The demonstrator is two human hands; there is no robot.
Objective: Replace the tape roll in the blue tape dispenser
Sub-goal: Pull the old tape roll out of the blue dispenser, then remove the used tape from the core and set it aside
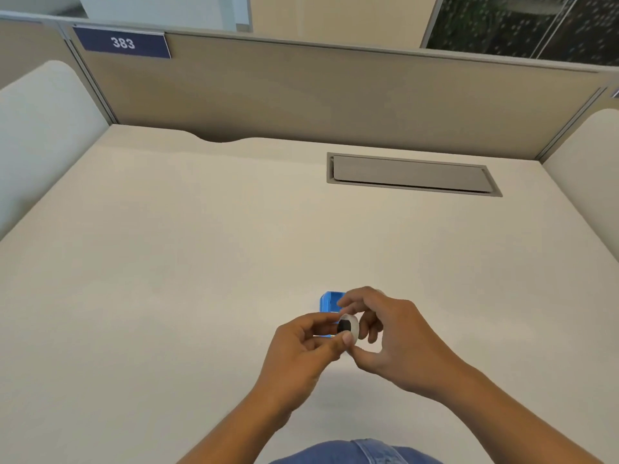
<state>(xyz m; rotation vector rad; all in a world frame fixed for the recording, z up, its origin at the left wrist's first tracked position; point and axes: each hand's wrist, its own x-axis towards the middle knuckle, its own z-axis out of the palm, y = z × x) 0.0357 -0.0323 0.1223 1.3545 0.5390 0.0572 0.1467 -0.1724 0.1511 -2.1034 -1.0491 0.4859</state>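
Left hand: sitting lower centre of the frame, fingers curling in, thumb and forefinger pinching the tape roll from its left side; thumb tip lying against the roll's lower rim.
Right hand: sitting just right of the left hand, grip pinching the same roll from the right; forefinger arching over the top edge, thumb reaching under, other fingers curling loosely behind.
Tape roll: small, whitish ring with a dark core showing at its centre, being held in the air between both hands, tilted so the open face is pointing toward the left hand. Cannot tell if the core is seated fully in the ring.
Tape dispenser: blue, standing on the bench directly behind the hands, lower centre; only its upper left corner and a thin strip below the left fingers are showing, the rest is hidden by the hands. Roll is not sitting in it.
Bench: pale, plain surface filling most of the frame; grey cable hatch lying flush in the upper right part, well apart from the hands.
Partition: beige panel running across the top, blue plate reading 383 at upper left.
Bottom edge: blue denim showing between the forearms.
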